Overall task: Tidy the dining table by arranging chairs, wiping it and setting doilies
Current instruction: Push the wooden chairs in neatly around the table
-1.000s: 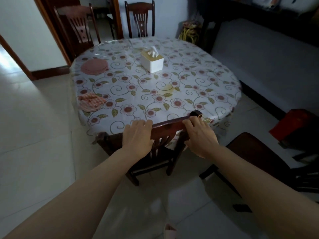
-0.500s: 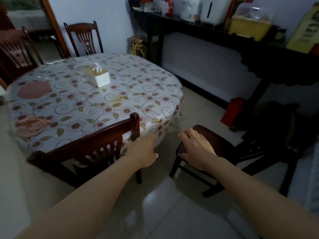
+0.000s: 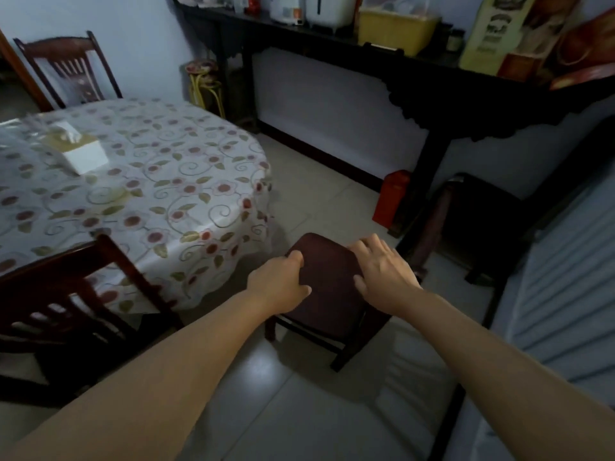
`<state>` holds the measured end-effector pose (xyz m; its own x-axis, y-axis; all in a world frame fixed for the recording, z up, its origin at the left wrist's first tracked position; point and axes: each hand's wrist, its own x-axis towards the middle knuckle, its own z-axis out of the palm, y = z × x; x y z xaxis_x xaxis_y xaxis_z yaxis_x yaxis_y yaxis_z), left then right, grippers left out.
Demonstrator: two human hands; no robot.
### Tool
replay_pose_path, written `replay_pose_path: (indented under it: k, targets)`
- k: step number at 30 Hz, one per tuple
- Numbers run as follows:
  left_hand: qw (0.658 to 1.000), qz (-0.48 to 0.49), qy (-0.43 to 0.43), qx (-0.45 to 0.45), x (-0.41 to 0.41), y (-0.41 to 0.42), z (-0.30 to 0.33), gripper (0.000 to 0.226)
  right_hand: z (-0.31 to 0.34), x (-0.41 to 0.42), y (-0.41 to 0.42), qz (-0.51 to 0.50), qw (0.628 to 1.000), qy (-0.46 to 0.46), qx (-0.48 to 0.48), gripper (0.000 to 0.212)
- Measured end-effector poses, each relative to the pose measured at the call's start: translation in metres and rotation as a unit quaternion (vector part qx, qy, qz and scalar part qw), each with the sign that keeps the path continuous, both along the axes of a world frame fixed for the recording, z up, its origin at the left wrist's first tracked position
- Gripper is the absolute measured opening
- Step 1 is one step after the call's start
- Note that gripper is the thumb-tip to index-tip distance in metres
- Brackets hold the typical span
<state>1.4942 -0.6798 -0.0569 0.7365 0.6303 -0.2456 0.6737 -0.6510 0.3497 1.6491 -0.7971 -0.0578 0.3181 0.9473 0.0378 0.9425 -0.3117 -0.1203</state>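
Pale floor tiles [image 3: 309,410] cover the room, and a round dining table [image 3: 186,207] stands on the left with a flowery cloth over it. On the table sits a white tissue box [image 3: 85,154] with a tissue poking out of the top. It looks blurry. One dark wooden chair [image 3: 63,294] is pushed up to the near edge of the table. Another chair [image 3: 65,68] stands at the far side by the wall.

Near the table, on the floor, is a small dark stool [image 3: 327,294]. The left hand [image 3: 278,282] grips its left edge, fingers curled over the side. The right hand [image 3: 382,271] lies on its right edge with the fingers spread a little. I cannot tell if it is gripping.

Along the far wall runs a long dark side table [image 3: 449,71]. A yellow tub [image 3: 396,31] with a clear lid sits on it, but what is inside is too hard to see. White kitchen machines [image 3: 312,8] stand beside the tub. A red box [image 3: 391,197] stands on the floor by one leg of that side table. A little yellow stand [image 3: 204,84] is in the corner behind the dining table.
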Motion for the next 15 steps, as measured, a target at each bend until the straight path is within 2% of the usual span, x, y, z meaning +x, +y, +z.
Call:
replay_pose_path:
  k: [5,8,11,15]
  targets:
    - [0.999,-0.041,0.006,-0.024,0.074,-0.011,-0.004,0.048,0.003,0.066,-0.022,-0.081,0.996,0.007,0.026,0.044]
    - [0.997,-0.071,0.009,-0.028,0.119,-0.014,-0.007,0.048,0.001,0.101,-0.031,-0.121,0.993,-0.002,0.008,0.045]
    - [0.995,-0.093,0.003,-0.023,0.160,-0.014,-0.005,0.046,-0.004,0.130,-0.034,-0.141,0.990,-0.018,-0.015,0.050]
    - [0.992,-0.120,0.011,-0.026,0.201,-0.014,-0.008,0.046,-0.013,0.154,-0.029,-0.153,0.987,-0.030,-0.023,0.041]
